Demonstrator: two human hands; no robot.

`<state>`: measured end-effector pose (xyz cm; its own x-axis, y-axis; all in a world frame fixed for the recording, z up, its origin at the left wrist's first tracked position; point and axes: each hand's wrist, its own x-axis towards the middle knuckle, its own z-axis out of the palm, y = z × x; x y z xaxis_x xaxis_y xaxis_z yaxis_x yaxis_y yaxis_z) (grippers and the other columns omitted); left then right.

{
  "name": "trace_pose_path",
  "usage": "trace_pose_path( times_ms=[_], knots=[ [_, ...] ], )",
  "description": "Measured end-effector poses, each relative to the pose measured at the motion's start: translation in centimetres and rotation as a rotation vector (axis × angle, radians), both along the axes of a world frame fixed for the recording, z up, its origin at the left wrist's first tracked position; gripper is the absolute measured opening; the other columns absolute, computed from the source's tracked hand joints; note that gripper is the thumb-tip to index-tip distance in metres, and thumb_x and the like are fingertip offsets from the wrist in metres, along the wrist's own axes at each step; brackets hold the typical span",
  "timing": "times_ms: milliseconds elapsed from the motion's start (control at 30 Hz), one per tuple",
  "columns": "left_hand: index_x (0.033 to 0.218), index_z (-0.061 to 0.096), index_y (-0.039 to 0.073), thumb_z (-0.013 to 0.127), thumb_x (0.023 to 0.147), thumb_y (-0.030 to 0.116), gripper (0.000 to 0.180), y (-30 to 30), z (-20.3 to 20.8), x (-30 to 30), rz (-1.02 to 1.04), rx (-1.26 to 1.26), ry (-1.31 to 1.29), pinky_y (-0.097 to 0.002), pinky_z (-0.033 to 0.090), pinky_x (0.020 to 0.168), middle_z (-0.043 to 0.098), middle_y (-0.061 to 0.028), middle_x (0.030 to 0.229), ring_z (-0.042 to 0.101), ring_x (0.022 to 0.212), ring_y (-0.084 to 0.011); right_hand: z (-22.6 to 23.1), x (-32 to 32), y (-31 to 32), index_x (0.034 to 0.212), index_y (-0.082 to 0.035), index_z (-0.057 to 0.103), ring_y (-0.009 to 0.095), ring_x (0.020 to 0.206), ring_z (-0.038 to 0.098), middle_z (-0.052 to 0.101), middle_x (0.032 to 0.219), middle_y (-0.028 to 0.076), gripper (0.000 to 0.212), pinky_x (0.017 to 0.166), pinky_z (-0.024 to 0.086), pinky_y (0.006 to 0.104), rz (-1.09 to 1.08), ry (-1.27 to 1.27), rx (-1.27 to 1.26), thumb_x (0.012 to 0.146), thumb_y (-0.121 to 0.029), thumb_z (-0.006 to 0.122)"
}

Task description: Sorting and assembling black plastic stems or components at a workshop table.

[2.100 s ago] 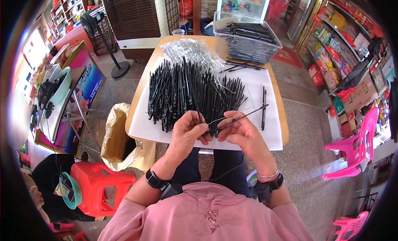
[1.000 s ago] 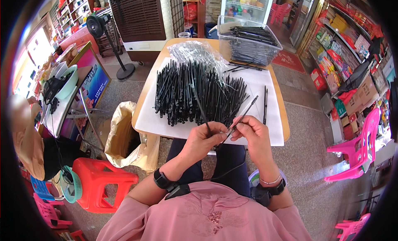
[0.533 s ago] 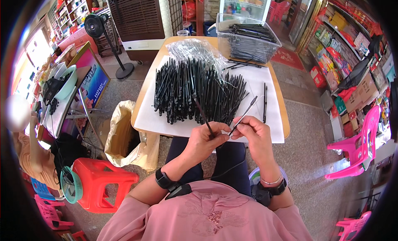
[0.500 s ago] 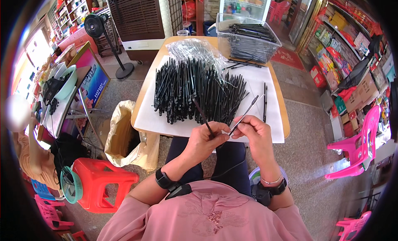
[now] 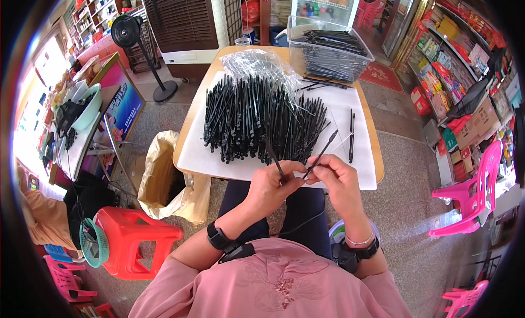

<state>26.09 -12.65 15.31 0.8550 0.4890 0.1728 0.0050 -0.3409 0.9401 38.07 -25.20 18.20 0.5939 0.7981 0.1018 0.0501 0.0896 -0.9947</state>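
Note:
My left hand (image 5: 272,182) is closed around a thin black rod (image 5: 272,152) that points up and away from me. Its thumb and finger also meet the near end of a second black rod (image 5: 327,148). That second rod slants up to the right, and the fingers of my right hand (image 5: 340,178) pinch it low down. The fingertips of both hands almost touch, over the table's near edge. Just beyond lies a big heap of similar black rods (image 5: 240,121) on a white sheet (image 5: 191,137). What kind of part the rods are, I cannot tell.
Clear plastic film (image 5: 254,66) lies behind the heap. A clear bin (image 5: 328,63) of rods stands at the table's back right. Two rods (image 5: 351,134) lie at the right. Beside the table are an open sack (image 5: 158,175), a red stool (image 5: 128,241) and a pink chair (image 5: 476,186).
The rod between my hands now stands steeper, its far end a little lower and further left. The rod in my left hand has shifted slightly right. A person at the far left has moved.

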Motion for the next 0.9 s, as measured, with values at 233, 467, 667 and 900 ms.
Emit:
trace_pose_path(
  times_ms=[233, 467, 667, 900],
  knots=[
    [0.106, 0.063, 0.002, 0.064, 0.084, 0.003, 0.022, 0.1, 0.6, 0.3, -0.107, -0.053, -0.020, -0.0218, 0.044, 0.063, 0.062, -0.0011, 0.087, 0.054, 0.073, -0.0049, -0.3, 0.0, 0.2, 0.093, 0.004, 0.059, 0.010, 0.074, 0.059, 0.060, 0.090, 0.005, 0.009, 0.067, 0.050, 0.0242, -0.034, -0.119, 0.044, 0.089, -0.002, 0.053],
    [0.109, 0.063, 0.002, 0.063, 0.085, 0.004, 0.024, 0.0, 0.3, 0.7, -0.127, -0.240, 0.046, -0.0208, 0.045, 0.066, 0.065, -0.0006, 0.087, 0.055, 0.076, -0.0041, -0.9, 0.0, 0.8, 0.090, 0.004, 0.057, 0.016, 0.065, 0.054, 0.057, 0.084, 0.008, 0.006, 0.059, 0.044, 0.0270, -0.144, -0.464, 0.048, 0.088, -0.002, 0.054],
    [0.105, 0.064, 0.002, 0.064, 0.083, 0.005, 0.022, -0.4, 0.6, 1.4, -0.107, -0.095, 0.074, -0.0228, 0.045, 0.061, 0.064, -0.0017, 0.076, 0.055, 0.068, -0.0049, -0.9, 0.0, 0.9, 0.087, 0.003, 0.055, 0.023, 0.065, 0.055, 0.055, 0.081, 0.011, 0.006, 0.059, 0.044, 0.0319, -0.221, -0.634, -0.026, 0.088, -0.003, 0.054],
    [0.109, 0.058, 0.000, 0.064, 0.083, 0.009, 0.028, -1.1, 0.4, 2.8, -0.141, 0.195, 0.116, -0.0262, 0.047, 0.056, 0.062, -0.0065, 0.075, 0.054, 0.061, -0.0085, -3.4, 2.8, 1.2, 0.092, 0.004, 0.056, 0.026, 0.065, 0.057, 0.059, 0.077, 0.016, 0.018, 0.061, 0.045, 0.0343, -0.288, -0.233, -0.235, 0.088, -0.014, 0.057]
  ],
)
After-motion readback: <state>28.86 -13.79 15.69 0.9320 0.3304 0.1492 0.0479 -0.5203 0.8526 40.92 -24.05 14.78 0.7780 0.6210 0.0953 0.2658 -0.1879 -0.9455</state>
